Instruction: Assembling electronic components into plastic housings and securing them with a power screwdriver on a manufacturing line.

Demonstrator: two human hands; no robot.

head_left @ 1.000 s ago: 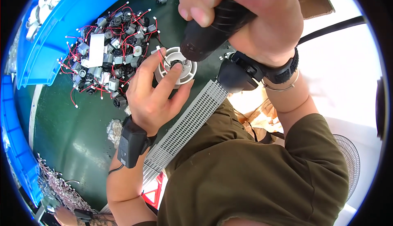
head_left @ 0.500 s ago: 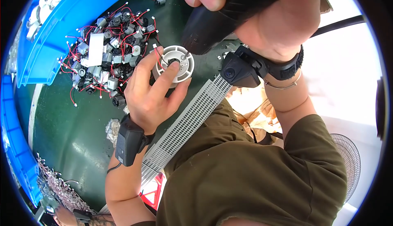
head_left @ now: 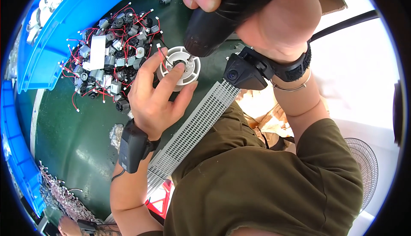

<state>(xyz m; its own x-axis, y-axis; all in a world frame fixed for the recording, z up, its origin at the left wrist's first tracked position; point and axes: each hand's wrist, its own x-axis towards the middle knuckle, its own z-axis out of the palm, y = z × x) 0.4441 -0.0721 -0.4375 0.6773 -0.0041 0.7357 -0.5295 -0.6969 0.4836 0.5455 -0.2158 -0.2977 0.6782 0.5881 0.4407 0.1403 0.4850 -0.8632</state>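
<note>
My left hand (head_left: 156, 92) grips a round white plastic housing (head_left: 195, 74) over the green table, the index fingertip pressed at its centre. Red and black wires with a white connector stick up at the housing's left side, next to my fingers. In my right hand (head_left: 282, 15) is a black electric screwdriver (head_left: 214, 26), tilted down to the left. Its bit meets the inside of the housing near the upper rim, just right of my left index finger. Whether a screw sits under the bit is too small to tell.
Left of my hands lies a heap of small motors (head_left: 115, 56) with red wires; one motor (head_left: 164, 0) lies apart. Blue bins (head_left: 85, 13) line the left. A white perforated strip (head_left: 192, 135) runs along the table's near edge. Another person's hand (head_left: 68, 226) shows at lower left, near bundled wires (head_left: 68, 199).
The screwdriver and my right hand have shifted slightly left, with the bit now nearer the housing's middle. My left hand and the housing have moved a little left too.
</note>
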